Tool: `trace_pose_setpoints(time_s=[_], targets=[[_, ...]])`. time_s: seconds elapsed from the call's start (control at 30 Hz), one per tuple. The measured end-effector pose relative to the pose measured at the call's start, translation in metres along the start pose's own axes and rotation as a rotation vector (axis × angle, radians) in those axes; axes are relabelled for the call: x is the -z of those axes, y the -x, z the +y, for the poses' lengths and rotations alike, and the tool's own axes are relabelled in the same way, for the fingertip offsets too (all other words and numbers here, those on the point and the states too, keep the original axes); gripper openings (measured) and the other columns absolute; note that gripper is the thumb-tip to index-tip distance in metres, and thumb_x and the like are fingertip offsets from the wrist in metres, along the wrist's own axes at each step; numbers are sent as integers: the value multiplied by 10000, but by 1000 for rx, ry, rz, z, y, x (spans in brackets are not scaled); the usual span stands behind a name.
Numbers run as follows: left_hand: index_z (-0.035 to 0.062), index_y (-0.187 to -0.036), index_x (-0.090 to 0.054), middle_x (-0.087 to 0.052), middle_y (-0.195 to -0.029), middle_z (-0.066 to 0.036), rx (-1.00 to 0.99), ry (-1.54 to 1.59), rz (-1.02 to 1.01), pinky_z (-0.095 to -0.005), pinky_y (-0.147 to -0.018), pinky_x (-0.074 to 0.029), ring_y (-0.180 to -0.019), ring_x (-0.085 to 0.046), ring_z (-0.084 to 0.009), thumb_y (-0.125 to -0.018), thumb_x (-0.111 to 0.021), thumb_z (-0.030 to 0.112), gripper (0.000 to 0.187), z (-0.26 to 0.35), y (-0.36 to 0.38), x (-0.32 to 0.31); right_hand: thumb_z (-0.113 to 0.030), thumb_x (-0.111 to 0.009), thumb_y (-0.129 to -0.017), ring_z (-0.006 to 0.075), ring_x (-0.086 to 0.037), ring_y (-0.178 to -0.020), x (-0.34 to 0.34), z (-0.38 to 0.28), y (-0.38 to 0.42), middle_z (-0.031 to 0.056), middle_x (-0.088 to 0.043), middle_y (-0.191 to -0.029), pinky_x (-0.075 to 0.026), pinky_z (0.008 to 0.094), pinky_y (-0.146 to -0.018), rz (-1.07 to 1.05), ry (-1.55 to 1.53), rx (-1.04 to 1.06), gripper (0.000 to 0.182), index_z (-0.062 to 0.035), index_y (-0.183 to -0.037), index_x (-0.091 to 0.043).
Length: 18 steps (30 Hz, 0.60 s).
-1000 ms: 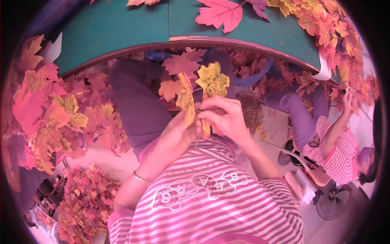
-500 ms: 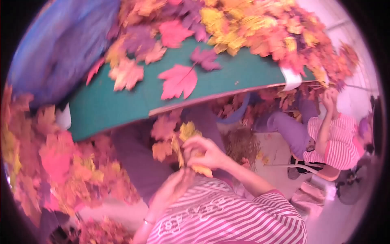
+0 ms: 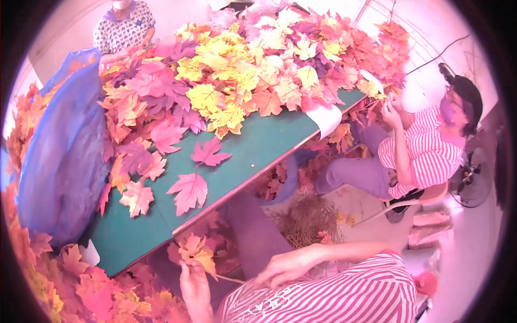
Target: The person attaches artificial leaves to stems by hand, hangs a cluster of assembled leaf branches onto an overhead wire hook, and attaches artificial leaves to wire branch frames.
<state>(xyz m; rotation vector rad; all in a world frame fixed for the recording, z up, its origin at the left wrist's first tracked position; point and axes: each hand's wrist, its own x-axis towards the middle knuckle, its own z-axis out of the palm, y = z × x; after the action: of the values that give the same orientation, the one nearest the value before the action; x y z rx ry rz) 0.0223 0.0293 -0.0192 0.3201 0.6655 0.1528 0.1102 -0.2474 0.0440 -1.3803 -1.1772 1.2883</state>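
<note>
Near my lap, my left hand [image 3: 195, 285] pinches a small bunch of orange and yellow artificial maple leaves [image 3: 198, 252]. From the bunch a thin tan strand [image 3: 231, 279] stretches across to my right hand [image 3: 288, 266]. The right fingers are bent together at the strand's far end, in front of my striped shirt; whether it is a stem or a twine cannot be made out. Just beyond my hands, a pink leaf [image 3: 189, 191] and a purple leaf [image 3: 210, 153] lie on the green tabletop [image 3: 242, 161].
Yellow, orange and purple leaves [image 3: 226, 64] are heaped along the table's far side. A blue plastic bag [image 3: 62, 156] bulges at left, with more leaves [image 3: 102, 290] below it. A co-worker [image 3: 425, 145] sits at right, another person [image 3: 125, 29] is behind. Brown strands [image 3: 307, 220] lie below the table.
My hands have moved apart, the left going left with the leaf bunch and the right going right, with the strand now stretched between them. The view has tilted up and turned.
</note>
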Motion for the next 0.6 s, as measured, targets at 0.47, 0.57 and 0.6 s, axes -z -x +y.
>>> trace_pose_setpoints(time_s=[0.47,0.57,0.6], targets=[[29,-990,-565,-621,-803,-38,-73,-537,-113,-199,-588,-463,-654,-563,-78,-1035,-520,159,145,-44,17,-18,-111,-710,-810,401,-669,-781,332,-32,60,253,-670,-799,-527,461,-702,1630,969,-412,183,63,-806,-655],[27,-1041,-586,-615,-833,-26,-58,-486,-140,-172,-571,-451,-648,-558,-60,-1027,-555,208,184,-44,20,-22,-148,-756,-798,403,-650,-669,357,8,70,220,-662,-701,-522,451,-662,1683,1200,-378,233,50,-729,-653],[18,-1071,-590,-620,-847,-28,-38,-465,-139,-169,-583,-466,-660,-568,-59,-1026,-554,203,194,-43,21,-24,-159,-768,-794,373,-650,-636,356,7,68,204,-663,-684,-521,434,-642,1695,1161,-356,243,45,-724,-656]])
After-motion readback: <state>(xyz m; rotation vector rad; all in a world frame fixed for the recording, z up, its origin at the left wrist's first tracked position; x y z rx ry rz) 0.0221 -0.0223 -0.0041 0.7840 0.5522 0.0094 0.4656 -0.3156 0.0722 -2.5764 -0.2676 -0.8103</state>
